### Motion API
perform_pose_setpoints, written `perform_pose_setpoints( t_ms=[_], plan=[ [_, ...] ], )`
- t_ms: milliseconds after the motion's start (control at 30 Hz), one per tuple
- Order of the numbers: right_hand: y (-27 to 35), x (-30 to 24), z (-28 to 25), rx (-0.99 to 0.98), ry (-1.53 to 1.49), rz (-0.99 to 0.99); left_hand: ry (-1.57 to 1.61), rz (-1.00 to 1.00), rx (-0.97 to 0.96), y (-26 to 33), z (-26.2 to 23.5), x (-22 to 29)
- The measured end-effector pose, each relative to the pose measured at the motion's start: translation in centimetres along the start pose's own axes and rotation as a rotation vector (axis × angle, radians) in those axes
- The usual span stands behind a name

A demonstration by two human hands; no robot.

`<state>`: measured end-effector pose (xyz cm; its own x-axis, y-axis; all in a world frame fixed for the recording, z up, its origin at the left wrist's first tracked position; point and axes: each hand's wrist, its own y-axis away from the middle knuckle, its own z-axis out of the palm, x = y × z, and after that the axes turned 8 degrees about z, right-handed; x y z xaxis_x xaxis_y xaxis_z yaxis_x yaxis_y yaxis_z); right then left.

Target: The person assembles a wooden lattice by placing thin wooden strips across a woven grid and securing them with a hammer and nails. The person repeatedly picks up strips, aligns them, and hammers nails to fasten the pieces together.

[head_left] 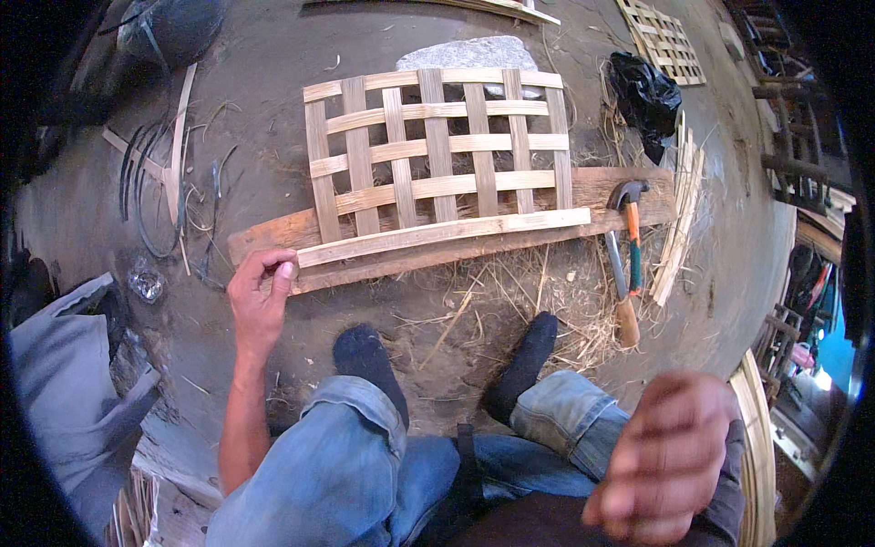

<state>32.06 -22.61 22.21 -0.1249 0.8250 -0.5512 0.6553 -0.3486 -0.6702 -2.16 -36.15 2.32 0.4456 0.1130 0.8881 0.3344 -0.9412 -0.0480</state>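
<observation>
A woven lattice of flat bamboo strips point(436, 150) lies on the dirt floor, its near edge resting on a long wooden plank point(510, 251). My left hand point(260, 296) pinches the left end of the lowest bamboo strip point(444, 235) against the plank. My right hand point(670, 460) is raised close to the camera, blurred, fingers curled, with nothing visibly in it. A claw hammer with an orange and green handle point(631, 239) lies across the plank's right end. My socked feet and jeans fill the lower middle.
A knife with a wooden handle point(622, 296) lies beside the hammer. Loose bamboo strips point(679, 214) and straw sit at right, a black plastic bag point(645, 96) behind them. Another lattice panel point(663, 41) is far right; dark coiled strips point(164, 196) left.
</observation>
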Motion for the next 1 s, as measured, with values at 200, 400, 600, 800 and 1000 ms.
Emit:
perform_pose_setpoints(
  t_ms=[200,400,600,800,1000],
  plan=[
    [-2.2,-1.1,2.8,0.033,-0.052,-0.01,0.071,-0.043,0.028,0.5,0.1,-0.1],
    [-2.2,-2.3,3.5,0.096,-0.055,0.13,0.08,-0.055,0.028,0.8,0.1,-0.6],
    [-2.6,-1.9,3.8,0.097,-0.037,0.089,0.045,-0.074,0.006,0.8,-0.4,-0.8],
    [-2.5,-2.0,4.6,0.161,-0.046,0.084,0.059,-0.064,0.0,0.7,-0.2,-1.1],
    [0.0,0.1,3.2,-0.135,0.015,0.235,0.038,-0.097,0.032,1.8,-1.7,-1.9]
  ],
)
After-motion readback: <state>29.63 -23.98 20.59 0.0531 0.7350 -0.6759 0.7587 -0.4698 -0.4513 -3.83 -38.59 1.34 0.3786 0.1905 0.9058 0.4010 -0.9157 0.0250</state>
